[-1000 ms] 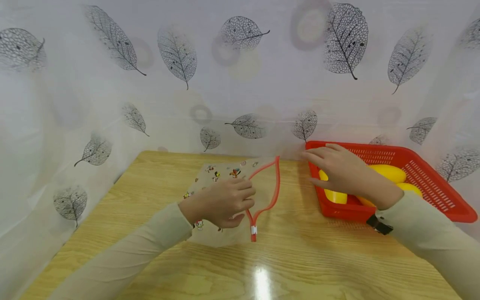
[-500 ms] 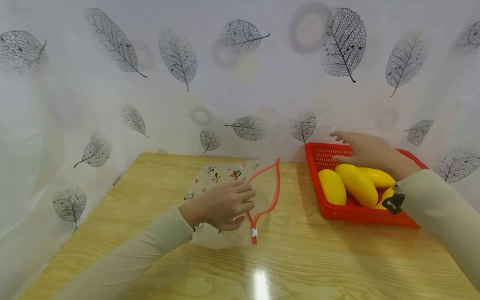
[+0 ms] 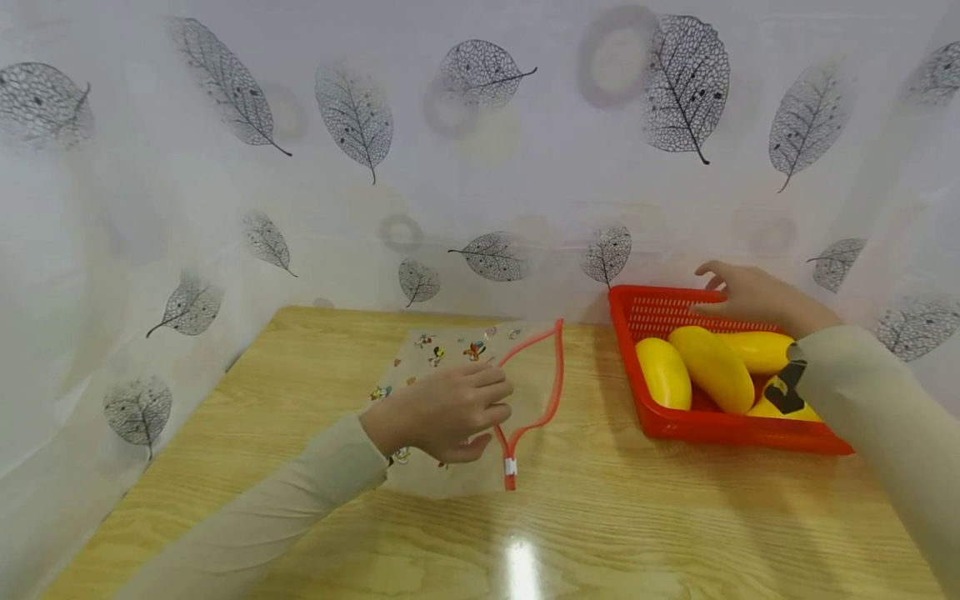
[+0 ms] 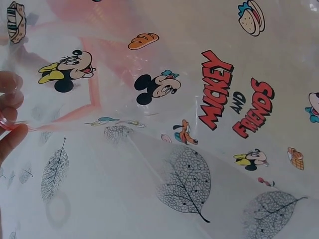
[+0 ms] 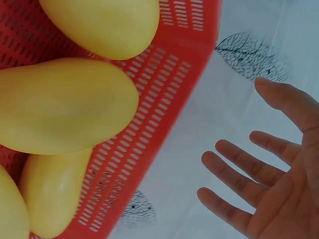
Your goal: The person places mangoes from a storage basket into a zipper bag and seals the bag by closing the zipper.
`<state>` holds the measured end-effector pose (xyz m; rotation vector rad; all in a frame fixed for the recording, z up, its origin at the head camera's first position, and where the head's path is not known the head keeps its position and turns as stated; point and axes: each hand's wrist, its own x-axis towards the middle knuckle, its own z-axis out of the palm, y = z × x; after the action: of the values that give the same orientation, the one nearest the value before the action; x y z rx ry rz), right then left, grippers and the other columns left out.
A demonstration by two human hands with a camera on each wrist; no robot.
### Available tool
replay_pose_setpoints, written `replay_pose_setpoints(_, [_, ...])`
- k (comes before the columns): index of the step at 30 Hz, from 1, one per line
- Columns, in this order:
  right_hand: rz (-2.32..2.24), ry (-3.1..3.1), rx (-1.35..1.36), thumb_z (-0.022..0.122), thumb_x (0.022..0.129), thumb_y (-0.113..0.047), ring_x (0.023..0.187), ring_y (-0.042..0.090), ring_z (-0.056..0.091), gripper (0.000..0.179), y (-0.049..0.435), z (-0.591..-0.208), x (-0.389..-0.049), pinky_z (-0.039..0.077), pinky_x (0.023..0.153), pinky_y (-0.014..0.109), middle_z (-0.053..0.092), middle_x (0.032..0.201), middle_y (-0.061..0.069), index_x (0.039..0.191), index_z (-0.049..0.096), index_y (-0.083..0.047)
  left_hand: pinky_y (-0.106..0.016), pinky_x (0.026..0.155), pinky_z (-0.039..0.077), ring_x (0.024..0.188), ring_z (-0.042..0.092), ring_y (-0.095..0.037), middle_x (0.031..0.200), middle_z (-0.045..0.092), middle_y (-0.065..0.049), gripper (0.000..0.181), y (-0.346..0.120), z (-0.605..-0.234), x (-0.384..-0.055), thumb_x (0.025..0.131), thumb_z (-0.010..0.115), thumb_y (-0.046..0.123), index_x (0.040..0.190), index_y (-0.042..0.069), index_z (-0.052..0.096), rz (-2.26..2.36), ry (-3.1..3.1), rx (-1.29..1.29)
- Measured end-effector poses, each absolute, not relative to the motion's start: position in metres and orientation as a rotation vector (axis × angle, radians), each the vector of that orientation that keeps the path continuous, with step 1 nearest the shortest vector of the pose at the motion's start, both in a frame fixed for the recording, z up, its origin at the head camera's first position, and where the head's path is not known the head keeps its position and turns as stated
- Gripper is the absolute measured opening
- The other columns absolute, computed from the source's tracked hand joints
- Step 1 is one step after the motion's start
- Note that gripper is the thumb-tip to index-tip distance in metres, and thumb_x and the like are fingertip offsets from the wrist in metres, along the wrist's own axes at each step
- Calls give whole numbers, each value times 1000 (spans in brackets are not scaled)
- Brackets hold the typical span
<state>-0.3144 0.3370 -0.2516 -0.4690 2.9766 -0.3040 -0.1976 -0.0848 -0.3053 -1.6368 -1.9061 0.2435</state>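
My left hand (image 3: 442,412) pinches the red zip edge of a clear zipper bag (image 3: 427,482) with cartoon prints. The bag's mouth gapes to the right, and a white slider (image 3: 511,467) sits near its lower end. In the left wrist view, fingertips (image 4: 11,99) grip the edge at far left. Several yellow mangoes (image 3: 711,368) lie in a red plastic basket (image 3: 720,430) on the right. Above the basket's back rim hovers my right hand (image 3: 772,298), fingers spread and holding nothing. The right wrist view shows its palm (image 5: 284,209) apart from the mangoes.
A wooden table (image 3: 360,550) carries both the bag and the basket. Behind it hangs a pale curtain (image 3: 525,167) printed with dark leaves, close to the table's back edge. A dark strap (image 3: 787,387) is on my right wrist.
My right hand has moved right from the basket's left side to its back rim, uncovering the mangoes. The left hand stays at the bag's edge, and the bag has hardly moved.
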Motion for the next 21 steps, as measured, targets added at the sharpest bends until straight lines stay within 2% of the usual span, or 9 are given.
replay_pose_setpoints(4, [-373,2921,-362,64,83,-47,108,49,50,79,349,-259,-321,46,86,60,49,124,35,136,33,3,-25,74,42,73,44,-13,75,50,3,15,-83,-305,-197,74,59,29,69,17,52,239,-1902,-1642])
replay_pose_setpoints(10, [-392,2859,-311,61,86,-39,102,48,53,69,366,-270,-329,50,82,56,49,120,37,129,39,10,-26,75,43,75,45,-13,77,51,3,14,-82,-304,-198,75,59,30,71,17,54,241,-1909,-1645])
replay_pose_setpoints(17, [-527,2623,-150,57,90,-40,114,51,47,75,378,-280,-330,50,88,52,37,131,39,134,29,13,-26,76,43,75,46,-13,77,52,3,14,-81,-305,-198,75,59,29,71,17,54,243,-1923,-1654])
replay_pose_setpoints(21, [-578,2547,-89,56,90,-39,116,51,47,75,383,-284,-327,51,88,49,33,134,39,135,27,13,-26,77,44,75,47,-13,77,52,3,14,-81,-305,-198,75,59,29,72,17,54,242,-1924,-1657])
